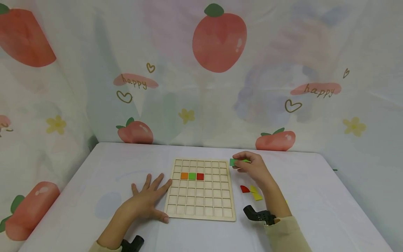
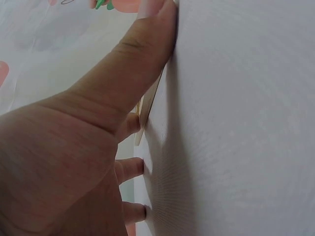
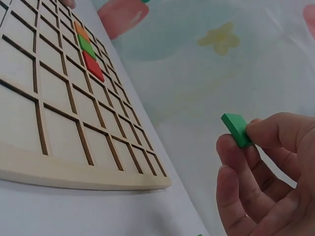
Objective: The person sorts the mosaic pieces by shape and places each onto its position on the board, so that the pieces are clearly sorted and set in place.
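A light wooden grid board (image 1: 201, 201) lies on the table. In its second row sit an orange tile (image 1: 184, 176), a green tile (image 1: 192, 176) and a red tile (image 1: 200, 176), side by side. Beyond the board's far right corner, my right hand (image 1: 254, 168) pinches another green tile (image 3: 236, 129) between thumb and fingers, raised off the table. My left hand (image 1: 145, 200) rests with spread, straight fingers at the board's left edge; its thumb is by the near left corner. In the left wrist view the thumb (image 2: 123, 69) hides most of the board.
Right of the board lie a red curved-edged piece (image 1: 244, 189) and yellow pieces (image 1: 257, 196). More green (image 1: 247, 161) shows behind the right fingers, mostly hidden. A fruit-patterned cloth (image 1: 201, 105) hangs behind the white table (image 1: 330, 210).
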{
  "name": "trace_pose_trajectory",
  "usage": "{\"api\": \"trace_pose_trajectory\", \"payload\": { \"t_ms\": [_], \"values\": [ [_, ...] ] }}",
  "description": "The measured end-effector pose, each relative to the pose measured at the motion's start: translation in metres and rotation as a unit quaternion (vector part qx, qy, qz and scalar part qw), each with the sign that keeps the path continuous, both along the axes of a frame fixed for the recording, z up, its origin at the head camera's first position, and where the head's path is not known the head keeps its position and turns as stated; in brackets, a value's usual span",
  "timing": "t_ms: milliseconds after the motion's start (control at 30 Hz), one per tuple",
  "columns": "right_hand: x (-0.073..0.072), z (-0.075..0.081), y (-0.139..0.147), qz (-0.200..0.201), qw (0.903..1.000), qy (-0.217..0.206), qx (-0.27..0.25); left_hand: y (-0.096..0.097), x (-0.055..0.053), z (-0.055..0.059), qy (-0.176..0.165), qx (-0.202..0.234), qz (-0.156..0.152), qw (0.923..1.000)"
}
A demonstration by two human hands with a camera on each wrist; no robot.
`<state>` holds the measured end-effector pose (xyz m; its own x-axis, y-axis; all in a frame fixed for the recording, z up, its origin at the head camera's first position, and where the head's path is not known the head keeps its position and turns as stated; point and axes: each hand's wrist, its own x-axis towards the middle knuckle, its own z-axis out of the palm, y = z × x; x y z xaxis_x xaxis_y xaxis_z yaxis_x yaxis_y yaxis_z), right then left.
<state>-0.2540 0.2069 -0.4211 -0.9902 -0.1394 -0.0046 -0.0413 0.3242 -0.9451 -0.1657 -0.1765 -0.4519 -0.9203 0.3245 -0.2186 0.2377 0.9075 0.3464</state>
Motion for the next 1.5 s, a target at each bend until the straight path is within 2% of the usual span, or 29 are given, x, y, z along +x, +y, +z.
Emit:
{"api": "trace_pose_trajectory", "payload": {
  "t_ms": [233,600,1500],
  "values": [
    [0.001,0.000,-0.009,0.013,0.9990,-0.019,-0.038,0.001,0.000,0.000,-0.003,-0.001,0.003,1.0000],
    [0.003,-0.003,-0.022,0.046,0.9969,-0.025,-0.059,0.002,0.001,0.001,-0.001,0.001,0.004,1.0000],
    [0.007,-0.017,-0.050,0.072,0.9965,-0.029,-0.032,0.002,0.001,0.001,0.001,0.004,0.006,1.0000]
  ]
}}
